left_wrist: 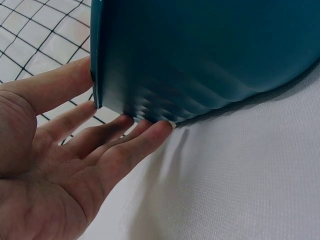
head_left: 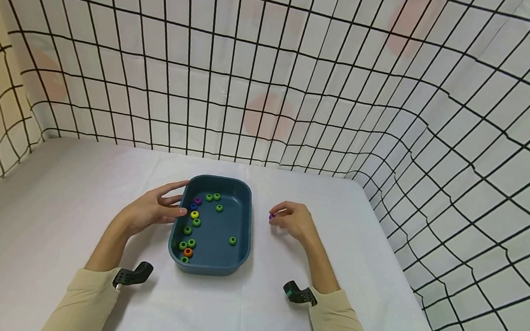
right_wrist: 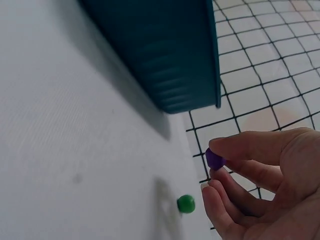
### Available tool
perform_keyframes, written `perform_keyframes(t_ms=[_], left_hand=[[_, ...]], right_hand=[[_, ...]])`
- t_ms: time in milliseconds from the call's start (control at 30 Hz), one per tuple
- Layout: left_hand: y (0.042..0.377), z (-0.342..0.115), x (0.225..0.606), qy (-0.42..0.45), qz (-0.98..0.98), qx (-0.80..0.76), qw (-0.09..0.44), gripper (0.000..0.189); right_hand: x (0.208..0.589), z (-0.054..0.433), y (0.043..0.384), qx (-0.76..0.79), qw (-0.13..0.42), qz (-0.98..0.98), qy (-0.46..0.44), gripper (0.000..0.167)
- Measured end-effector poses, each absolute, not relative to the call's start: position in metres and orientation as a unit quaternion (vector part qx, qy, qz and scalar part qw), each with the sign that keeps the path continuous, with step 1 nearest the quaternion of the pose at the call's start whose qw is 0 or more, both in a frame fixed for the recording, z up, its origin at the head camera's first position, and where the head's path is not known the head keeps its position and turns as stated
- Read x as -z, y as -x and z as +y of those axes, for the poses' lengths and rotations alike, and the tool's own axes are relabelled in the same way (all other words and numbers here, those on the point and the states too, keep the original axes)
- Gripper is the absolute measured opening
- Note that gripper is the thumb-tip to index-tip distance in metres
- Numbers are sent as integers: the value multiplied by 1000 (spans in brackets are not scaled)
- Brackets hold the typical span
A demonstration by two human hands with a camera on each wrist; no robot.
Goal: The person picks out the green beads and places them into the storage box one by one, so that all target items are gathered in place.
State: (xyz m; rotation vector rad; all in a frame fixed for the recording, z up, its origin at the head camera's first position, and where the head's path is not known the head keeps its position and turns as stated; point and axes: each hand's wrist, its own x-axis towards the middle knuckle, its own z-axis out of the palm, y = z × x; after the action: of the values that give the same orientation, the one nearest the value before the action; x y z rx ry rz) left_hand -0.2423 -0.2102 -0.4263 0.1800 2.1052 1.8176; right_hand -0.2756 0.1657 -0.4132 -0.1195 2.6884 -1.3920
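Observation:
In the head view, a dark blue-green tray (head_left: 218, 269) sits on the white cloth with several beads inside. My left hand (head_left: 154, 211) is at its left side, thumb tip at the rim. Seen from the left wrist, extended fingers (left_wrist: 130, 147) rest against the tray's outer wall. To the right of the tray, my right hand (head_left: 295, 222) pinches a purple bead (right_wrist: 215, 159) between thumb and fingertips. Below that bead in the right wrist view, a green bead (right_wrist: 186, 204) lies on the cloth near the fingertips; the hand hides it in the head view.
Mostly green beads, such as one green bead (head_left: 232, 240), lie in the tray. An orange bead (head_left: 188, 252), a yellow bead (head_left: 194, 214), a blue bead (head_left: 193, 207) and a purple bead (head_left: 198, 200) are along its left. Black netting (head_left: 229, 86) stands behind and beside the table.

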Motion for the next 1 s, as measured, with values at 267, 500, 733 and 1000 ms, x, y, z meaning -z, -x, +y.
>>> perform_keyframes(t_ms=[267, 500, 733, 1000], left_hand=[[240, -209, 425, -70, 744, -641, 176, 87], [241, -209, 426, -76, 742, -642, 177, 88], [241, -210, 427, -75, 738, -647, 177, 87], [242, -210, 427, -75, 738, -647, 177, 87]], right_hand=[[396, 153, 265, 483, 51, 870, 89, 17], [386, 141, 256, 510, 47, 852, 111, 18], [384, 130, 250, 526, 53, 839, 133, 20], [388, 122, 247, 522, 66, 838, 144, 21]])
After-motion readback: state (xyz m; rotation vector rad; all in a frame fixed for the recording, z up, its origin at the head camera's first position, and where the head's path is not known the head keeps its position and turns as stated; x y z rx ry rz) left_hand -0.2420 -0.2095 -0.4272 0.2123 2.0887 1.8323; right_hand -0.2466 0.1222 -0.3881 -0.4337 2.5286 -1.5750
